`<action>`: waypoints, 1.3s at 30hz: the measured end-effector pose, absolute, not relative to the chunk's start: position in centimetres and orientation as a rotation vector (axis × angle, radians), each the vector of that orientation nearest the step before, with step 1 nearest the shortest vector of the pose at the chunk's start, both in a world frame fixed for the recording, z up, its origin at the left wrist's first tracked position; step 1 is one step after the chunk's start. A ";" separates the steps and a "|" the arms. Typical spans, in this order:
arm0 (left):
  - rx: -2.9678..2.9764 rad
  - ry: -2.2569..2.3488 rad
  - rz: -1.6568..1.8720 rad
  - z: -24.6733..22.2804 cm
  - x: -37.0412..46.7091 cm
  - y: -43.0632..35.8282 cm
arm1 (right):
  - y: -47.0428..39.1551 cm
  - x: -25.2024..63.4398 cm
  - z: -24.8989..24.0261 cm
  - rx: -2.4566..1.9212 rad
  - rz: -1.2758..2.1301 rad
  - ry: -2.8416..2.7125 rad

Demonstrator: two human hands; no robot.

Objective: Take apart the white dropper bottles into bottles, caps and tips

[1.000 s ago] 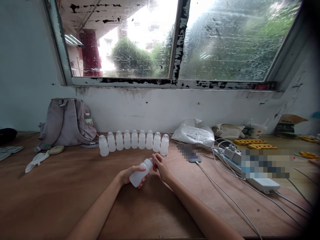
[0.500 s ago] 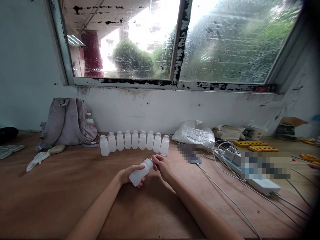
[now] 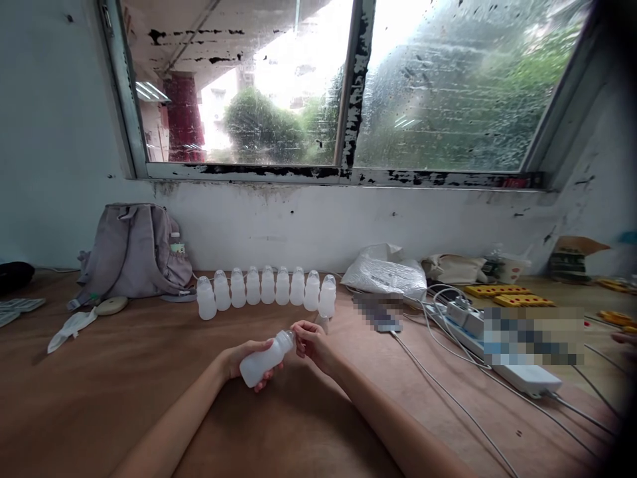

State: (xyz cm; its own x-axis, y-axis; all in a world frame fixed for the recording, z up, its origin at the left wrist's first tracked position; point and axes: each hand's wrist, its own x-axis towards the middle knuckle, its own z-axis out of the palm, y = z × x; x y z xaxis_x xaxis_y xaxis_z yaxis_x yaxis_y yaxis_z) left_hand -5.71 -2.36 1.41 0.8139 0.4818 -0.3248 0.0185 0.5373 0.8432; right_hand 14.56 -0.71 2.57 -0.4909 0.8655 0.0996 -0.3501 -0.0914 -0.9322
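Observation:
A frosted white bottle (image 3: pixel 259 366) lies tilted in my left hand (image 3: pixel 243 356), whose fingers wrap round its body; the neck points up and to the right. The fingers of my right hand (image 3: pixel 309 342) are pinched together at the bottle's top end. Whether they grip the top or something small there is hidden. Behind my hands, several similar bottles (image 3: pixel 253 286) stand upright in a curved row. A small pale object (image 3: pixel 322 323) sits in front of the row's right end.
A grey backpack (image 3: pixel 134 249) leans on the wall at the left. Right of the bottles lie a silvery plastic bag (image 3: pixel 385 273), a power strip (image 3: pixel 522 375) with white cables, and yellow blocks (image 3: pixel 525 301). Part of another person's hand (image 3: pixel 624 340) shows at the right edge.
Both hands and the held bottle have shifted slightly left and down in the picture. The whole view has tilted a little. The left hand's hold looks the same.

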 end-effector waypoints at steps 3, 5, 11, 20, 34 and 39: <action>0.997 0.587 0.314 1.5 -6.0 -2.8 | -0.9 14.4 2.6 -0.681 1.736 -1.323; 1.013 0.603 0.321 1.7 -5.8 -3.1 | -1.1 14.5 2.8 -0.705 1.688 -1.344; 1.067 0.694 0.385 2.5 -5.3 -3.9 | -1.3 14.8 3.6 -0.691 1.626 -1.332; 1.411 1.172 1.194 3.6 -6.1 -2.7 | 0.9 16.0 2.3 -0.702 1.598 -1.115; 0.650 1.873 2.088 0.0 -19.3 0.9 | 1.1 15.1 0.4 -0.848 1.441 -1.423; 0.903 2.031 1.971 -1.2 -19.4 1.5 | 0.8 15.1 0.7 -0.888 0.957 -1.730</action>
